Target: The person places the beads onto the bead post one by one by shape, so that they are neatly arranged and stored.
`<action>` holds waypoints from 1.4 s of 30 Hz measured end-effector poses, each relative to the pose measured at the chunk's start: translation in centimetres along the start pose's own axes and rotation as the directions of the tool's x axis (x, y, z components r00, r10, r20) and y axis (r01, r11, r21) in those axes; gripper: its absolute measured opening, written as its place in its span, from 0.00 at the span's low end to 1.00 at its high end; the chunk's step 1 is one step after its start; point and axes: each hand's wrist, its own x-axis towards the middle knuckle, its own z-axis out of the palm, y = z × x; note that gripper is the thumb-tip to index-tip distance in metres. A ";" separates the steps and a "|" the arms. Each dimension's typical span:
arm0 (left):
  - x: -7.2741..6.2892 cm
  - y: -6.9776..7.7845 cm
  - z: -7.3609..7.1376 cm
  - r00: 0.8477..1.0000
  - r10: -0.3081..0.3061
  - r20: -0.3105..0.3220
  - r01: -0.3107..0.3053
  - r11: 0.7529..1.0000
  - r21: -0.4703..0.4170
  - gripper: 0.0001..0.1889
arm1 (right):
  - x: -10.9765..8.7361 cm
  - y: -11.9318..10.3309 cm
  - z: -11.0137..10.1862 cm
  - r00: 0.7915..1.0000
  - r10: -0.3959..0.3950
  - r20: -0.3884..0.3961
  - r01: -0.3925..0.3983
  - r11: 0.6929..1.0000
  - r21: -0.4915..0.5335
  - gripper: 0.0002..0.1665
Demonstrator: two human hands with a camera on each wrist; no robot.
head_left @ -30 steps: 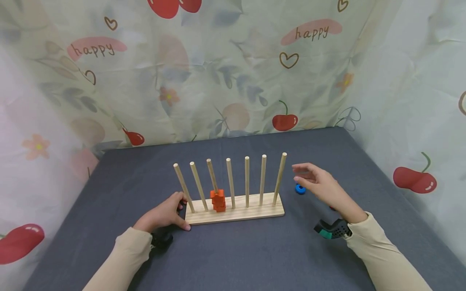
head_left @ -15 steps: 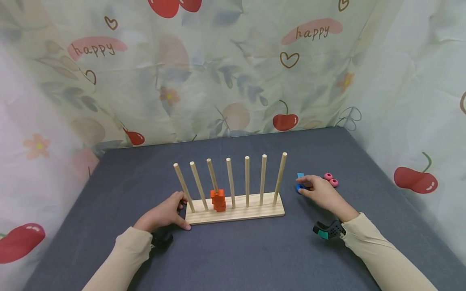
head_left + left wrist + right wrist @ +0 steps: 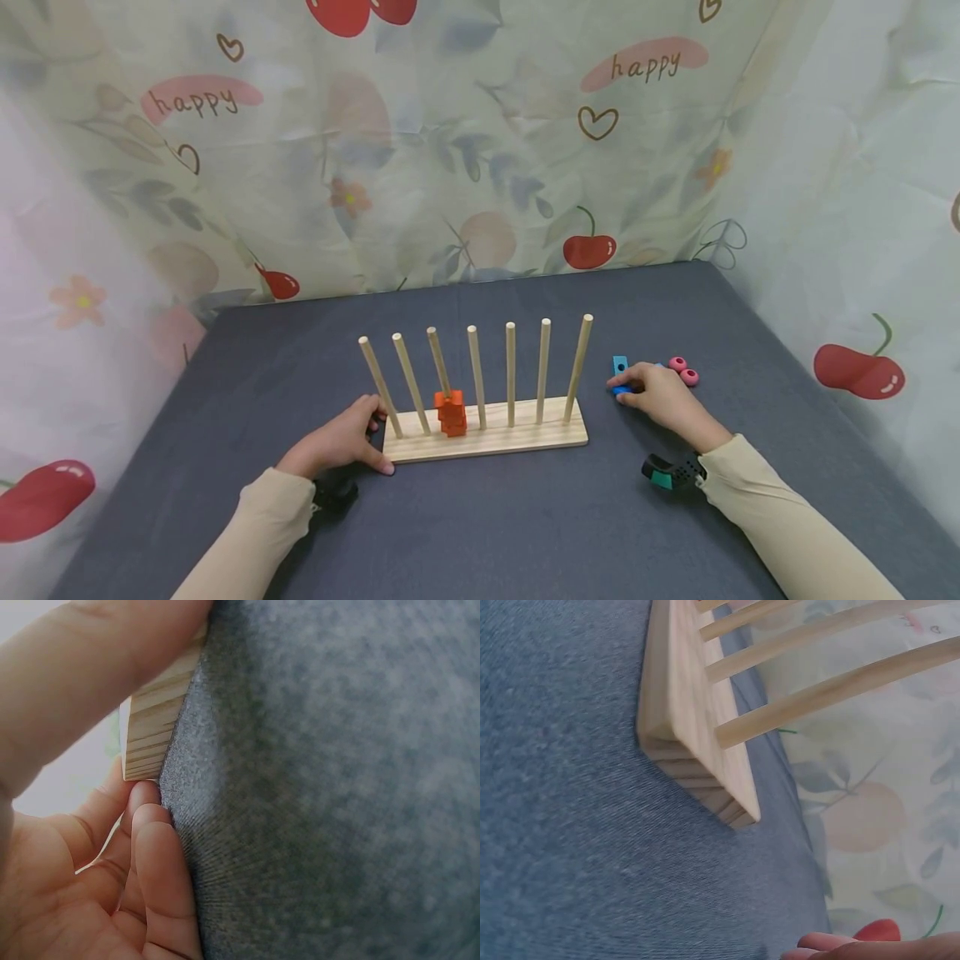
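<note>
A wooden peg board [image 3: 495, 440] with a row of several upright pegs stands on the table. My left hand [image 3: 337, 436] holds its left end, thumb at the front corner and fingers at the back; the left wrist view shows the thumb [image 3: 90, 682] and curled fingers [image 3: 161, 862] around the wood. Orange blocks [image 3: 451, 414] are stacked low on the third peg from the left. Right of the board, my right hand [image 3: 663, 404] pinches a blue bead [image 3: 621, 389] at the tabletop, its fingers partly covering the bead.
A light blue block with a hole [image 3: 619, 362] lies just behind the bead. Two pink beads [image 3: 683, 372] sit beyond the right hand, with a bit of blue showing beside them. A printed curtain [image 3: 420, 167] hangs behind the dark cloth-covered table [image 3: 480, 533].
My right hand has come down and slightly left onto the blue bead, uncovering the light blue block and pink beads. The left hand and peg board have stayed put.
</note>
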 end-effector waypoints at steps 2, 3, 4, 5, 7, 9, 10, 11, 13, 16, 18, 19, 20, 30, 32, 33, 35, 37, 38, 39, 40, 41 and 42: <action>0.0 0.0 0.0 1.000 0.003 -0.001 -0.003 1.000 0.005 0.37 | 0.1 -0.2 -0.1 1.000 0.019 0.005 -0.019 1.000 0.006 0.13; 0.0 0.0 0.0 1.000 0.003 -0.002 -0.003 1.000 0.006 0.37 | 0.1 -0.3 -0.2 1.000 0.030 0.007 -0.030 0.999 0.012 0.13; 0.0 0.0 0.0 1.000 0.002 -0.002 -0.002 1.000 0.006 0.37 | 0.2 -0.5 -0.4 0.999 0.038 0.009 -0.039 0.999 0.021 0.14; 0.0 0.0 0.0 1.000 0.001 -0.002 -0.001 1.000 0.007 0.37 | 0.2 -0.6 -0.5 0.999 0.047 0.009 -0.048 0.998 0.032 0.14; 0.0 0.0 0.0 1.000 -0.003 -0.002 0.003 1.000 0.006 0.37 | 0.3 -0.9 -0.8 0.999 0.053 0.006 -0.054 0.997 0.050 0.15; 0.0 0.0 0.0 1.000 -0.006 -0.003 0.006 1.000 0.005 0.37 | 0.3 -1.2 -1.3 0.999 0.049 -0.003 -0.048 0.996 0.075 0.17; 0.0 0.0 0.0 1.000 -0.008 -0.002 0.008 1.000 0.005 0.37 | 0.3 -1.4 -1.5 0.999 0.043 -0.009 -0.042 0.996 0.084 0.17; 0.0 0.1 0.0 1.000 -0.008 -0.002 0.008 1.000 0.005 0.37 | 0.3 -1.6 -1.8 0.999 0.037 -0.018 -0.036 0.995 0.090 0.18; 0.0 0.1 0.0 1.000 -0.009 -0.001 0.009 1.000 0.008 0.37 | 0.1 -2.1 -2.2 0.999 0.031 -0.032 -0.028 0.995 0.094 0.19; 0.0 0.2 0.0 1.000 -0.009 0.000 0.009 1.000 0.007 0.37 | -0.2 -3.0 -3.0 0.998 0.035 -0.046 -0.030 0.993 0.114 0.20; 0.0 0.2 0.0 1.000 -0.008 0.000 0.008 1.000 0.009 0.37 | -0.4 -3.6 -3.4 0.997 0.040 -0.061 -0.032 0.991 0.133 0.20; 0.0 0.2 0.0 1.000 -0.008 0.000 0.008 1.000 0.007 0.37 | -0.5 -3.9 -3.7 0.997 0.036 -0.071 -0.025 0.989 0.148 0.21; 0.0 0.3 0.0 1.000 -0.007 -0.001 0.007 1.000 0.006 0.37 | -0.7 -4.3 -3.9 0.996 0.032 -0.084 -0.018 0.987 0.159 0.21; 0.1 0.2 0.0 1.000 -0.005 0.002 0.005 1.000 0.009 0.37 | -2.2 -7.5 -6.3 0.974 -0.004 -0.227 0.060 0.968 0.242 0.23; 0.1 0.1 0.0 1.000 -0.009 0.003 0.009 1.000 0.012 0.37 | -2.5 -8.2 -6.7 0.963 -0.017 -0.270 0.095 0.956 0.278 0.23; 0.1 0.1 0.0 1.000 -0.010 0.002 0.010 1.000 0.012 0.37 | -2.7 -8.5 -7.0 0.956 -0.025 -0.293 0.115 0.949 0.294 0.24; 0.0 0.1 0.0 1.000 -0.012 0.004 0.012 1.000 0.013 0.37 | -3.1 -9.1 -7.5 0.941 -0.026 -0.336 0.143 0.934 0.327 0.24; 0.0 0.1 0.0 1.000 -0.013 0.004 0.013 1.000 0.012 0.37 | -3.3 -9.7 -7.9 0.926 -0.026 -0.377 0.174 0.915 0.365 0.23; 0.0 0.1 0.0 1.000 -0.013 0.003 0.013 1.000 0.011 0.37 | -3.5 -10.0 -8.1 0.917 -0.031 -0.399 0.195 0.905 0.379 0.23; 0.0 0.1 0.0 1.000 -0.013 0.003 0.013 1.000 0.010 0.38 | -3.6 -10.3 -8.2 0.907 -0.039 -0.419 0.217 0.896 0.386 0.23; 0.0 0.0 0.0 1.000 -0.012 0.004 0.012 1.000 0.010 0.38 | -3.7 -10.5 -8.4 0.898 -0.048 -0.438 0.241 0.886 0.397 0.23; 0.0 0.0 0.0 1.000 -0.012 0.004 0.012 1.000 0.009 0.38 | -3.8 -10.7 -8.4 0.888 -0.063 -0.455 0.271 0.872 0.409 0.22; 0.0 0.0 0.0 1.000 -0.011 0.005 0.011 1.000 0.009 0.38 | -4.0 -11.0 -8.5 0.879 -0.078 -0.471 0.300 0.858 0.418 0.22</action>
